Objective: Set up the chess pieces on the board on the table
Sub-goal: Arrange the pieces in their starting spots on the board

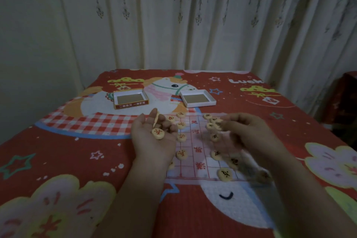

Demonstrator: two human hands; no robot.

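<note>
A thin chess board [200,160] with red grid lines lies on the red cartoon tablecloth [77,141]. Several round beige chess pieces sit on it, red-marked ones [181,154] down its left side and black-marked ones [225,174] down its right. My left hand [152,137] is palm up at the board's left edge, its fingers cupped. It holds one red-marked piece [158,133] flat in the palm and another piece [156,120] standing on edge by the thumb. My right hand [245,131] is blurred over the board's right side, fingertips at the far black pieces [212,121].
Two shallow box halves lie beyond the board: an orange-sided one [131,105] at the left and a white one [199,104] at the right. Curtains hang behind the table. A dark red piece of furniture [343,98] stands off the right edge.
</note>
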